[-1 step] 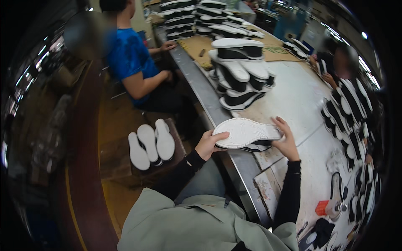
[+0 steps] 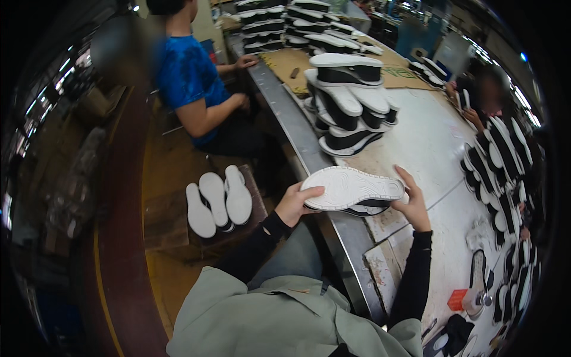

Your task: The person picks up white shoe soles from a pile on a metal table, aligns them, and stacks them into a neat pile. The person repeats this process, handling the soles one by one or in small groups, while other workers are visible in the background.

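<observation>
The shoe sole (image 2: 352, 189) shows a white underside with a faint wavy tread pattern, and black beneath it. The soles stacked at the counter's far edge (image 2: 350, 101) are white over black too. The counter (image 2: 434, 143) is pale grey-white (its near edge bare grey metal). Three white insoles (image 2: 217, 201) lie on a brown box. A small orange-red block (image 2: 457, 299) sits at the near right corner.

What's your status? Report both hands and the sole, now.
Left hand and right hand: each has a grip on one end of the white shoe sole. Sole held tread-up over the table edge. Nothing in the way.
</observation>
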The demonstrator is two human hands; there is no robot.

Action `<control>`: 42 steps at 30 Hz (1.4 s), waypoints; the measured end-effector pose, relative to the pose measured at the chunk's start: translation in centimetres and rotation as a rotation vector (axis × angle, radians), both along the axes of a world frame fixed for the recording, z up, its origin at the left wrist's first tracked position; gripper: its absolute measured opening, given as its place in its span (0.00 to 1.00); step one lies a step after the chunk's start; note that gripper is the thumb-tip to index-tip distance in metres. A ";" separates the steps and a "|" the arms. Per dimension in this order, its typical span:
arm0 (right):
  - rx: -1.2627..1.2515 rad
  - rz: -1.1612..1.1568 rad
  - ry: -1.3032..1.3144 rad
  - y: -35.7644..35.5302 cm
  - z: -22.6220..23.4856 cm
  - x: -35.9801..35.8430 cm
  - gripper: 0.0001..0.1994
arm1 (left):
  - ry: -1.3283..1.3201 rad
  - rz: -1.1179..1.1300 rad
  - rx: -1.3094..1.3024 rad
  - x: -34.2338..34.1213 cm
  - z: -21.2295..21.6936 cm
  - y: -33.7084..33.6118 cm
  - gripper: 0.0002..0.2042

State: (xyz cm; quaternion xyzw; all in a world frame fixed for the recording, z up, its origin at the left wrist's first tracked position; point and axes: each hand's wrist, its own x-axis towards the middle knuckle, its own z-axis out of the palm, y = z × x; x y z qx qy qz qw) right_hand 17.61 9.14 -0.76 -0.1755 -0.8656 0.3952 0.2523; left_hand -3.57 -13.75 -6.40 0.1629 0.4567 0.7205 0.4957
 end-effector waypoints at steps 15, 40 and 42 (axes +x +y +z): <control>-0.283 -0.130 0.141 -0.5 -8.4 -4.3 0.18 | 0.038 0.734 -0.316 -17.5 -8.0 -27.0 0.26; -0.218 -0.202 0.163 -1.0 -8.5 -4.1 0.16 | 0.446 1.482 -0.683 -20.1 -16.8 -26.7 0.29; -0.223 -0.225 0.145 -1.0 -8.3 -4.0 0.15 | 0.599 1.523 -0.796 -19.5 -15.3 -25.6 0.28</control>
